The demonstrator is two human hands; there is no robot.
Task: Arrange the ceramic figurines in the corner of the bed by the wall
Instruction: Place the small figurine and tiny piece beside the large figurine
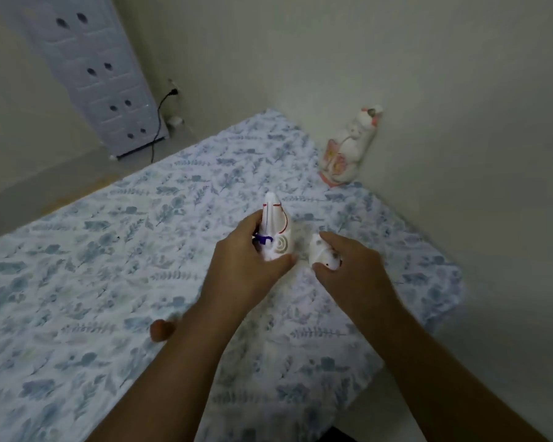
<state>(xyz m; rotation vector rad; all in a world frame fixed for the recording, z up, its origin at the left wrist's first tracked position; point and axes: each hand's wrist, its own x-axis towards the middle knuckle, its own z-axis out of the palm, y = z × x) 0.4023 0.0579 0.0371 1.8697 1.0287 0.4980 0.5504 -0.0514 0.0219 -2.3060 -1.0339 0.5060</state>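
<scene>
My left hand (249, 253) is shut on a tall white ceramic figurine (276, 228) with red lines and a blue ribbon, held upright over the middle of the bed (93, 282). To its right, my right hand (348, 263) grips a small round white figurine (320, 255) close above the sheet. A third figurine (348, 151), white with pink flowers, stands upright in the bed's corner, leaning against the wall (444, 122).
The bed has a blue leaf-print sheet. A white drawer cabinet (87, 71) stands at the far left beside a wall socket with a black cable (160, 119). A small brown object (162, 330) lies on the sheet near my left forearm.
</scene>
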